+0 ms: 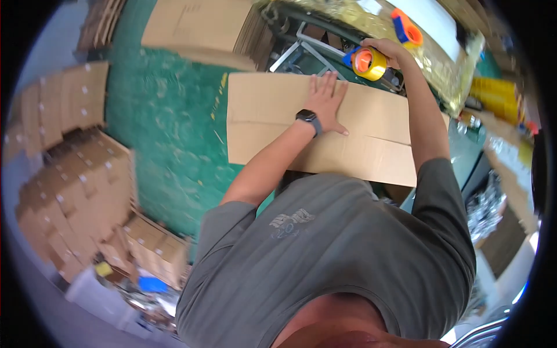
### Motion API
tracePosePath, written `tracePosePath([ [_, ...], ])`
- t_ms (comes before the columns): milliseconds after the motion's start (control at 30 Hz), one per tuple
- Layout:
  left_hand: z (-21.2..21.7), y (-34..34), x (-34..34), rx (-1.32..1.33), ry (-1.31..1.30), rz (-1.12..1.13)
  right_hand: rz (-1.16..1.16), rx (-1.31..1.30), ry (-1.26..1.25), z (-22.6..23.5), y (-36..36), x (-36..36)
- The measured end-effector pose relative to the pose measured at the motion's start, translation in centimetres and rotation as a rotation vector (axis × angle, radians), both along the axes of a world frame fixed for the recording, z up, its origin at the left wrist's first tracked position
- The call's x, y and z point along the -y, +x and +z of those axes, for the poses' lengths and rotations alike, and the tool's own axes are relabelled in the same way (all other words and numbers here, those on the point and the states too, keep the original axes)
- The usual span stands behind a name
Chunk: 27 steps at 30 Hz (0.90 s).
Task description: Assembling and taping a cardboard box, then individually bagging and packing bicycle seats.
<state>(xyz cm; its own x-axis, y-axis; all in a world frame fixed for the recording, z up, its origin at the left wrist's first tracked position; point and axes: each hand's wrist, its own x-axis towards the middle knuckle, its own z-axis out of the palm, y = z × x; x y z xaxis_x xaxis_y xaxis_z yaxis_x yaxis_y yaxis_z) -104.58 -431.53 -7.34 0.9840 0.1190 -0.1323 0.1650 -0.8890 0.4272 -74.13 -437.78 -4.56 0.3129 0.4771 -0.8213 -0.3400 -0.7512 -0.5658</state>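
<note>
A brown cardboard box [267,101] lies in front of me, its two top flaps folded flat with a seam running across. My left hand [328,107], a dark watch on its wrist, rests flat on the box with fingers spread. Beyond the box's far right side, my right hand [387,51] is closed around a tape dispenser [350,57] with a blue part. It carries a roll of yellow tape [376,65] with an orange hub. Part of the right hand's grip is hidden behind the roll.
A second tape dispenser [408,29], orange and blue, lies on the wrapped surface at the back right. Flattened cardboard [197,26] is stacked at the far left. Many cartons [81,191] stand on the left of the green floor [162,127]. Yellow tape rolls [493,98] sit at the right.
</note>
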Motion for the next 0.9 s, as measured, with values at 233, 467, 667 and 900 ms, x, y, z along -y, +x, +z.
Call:
tracePosePath([
  [233,-0.5,-1.4,-0.6,0.006,-0.092,0.046,0.254,-0.161,-0.61,0.6,-0.5,-7.4],
  [467,-0.4,-0.8,-0.8,0.002,-0.16,0.099,-0.157,-0.265,-0.025,10.7,-3.9,0.9],
  [667,0.3,0.3,0.0,0.006,-0.148,0.015,-1.107,-0.528,0.799,0.3,-16.1,15.8],
  [900,0.3,0.3,-0.2,0.04,0.007,-0.09,-1.488,-0.872,1.199,-8.0,-24.5,17.1],
])
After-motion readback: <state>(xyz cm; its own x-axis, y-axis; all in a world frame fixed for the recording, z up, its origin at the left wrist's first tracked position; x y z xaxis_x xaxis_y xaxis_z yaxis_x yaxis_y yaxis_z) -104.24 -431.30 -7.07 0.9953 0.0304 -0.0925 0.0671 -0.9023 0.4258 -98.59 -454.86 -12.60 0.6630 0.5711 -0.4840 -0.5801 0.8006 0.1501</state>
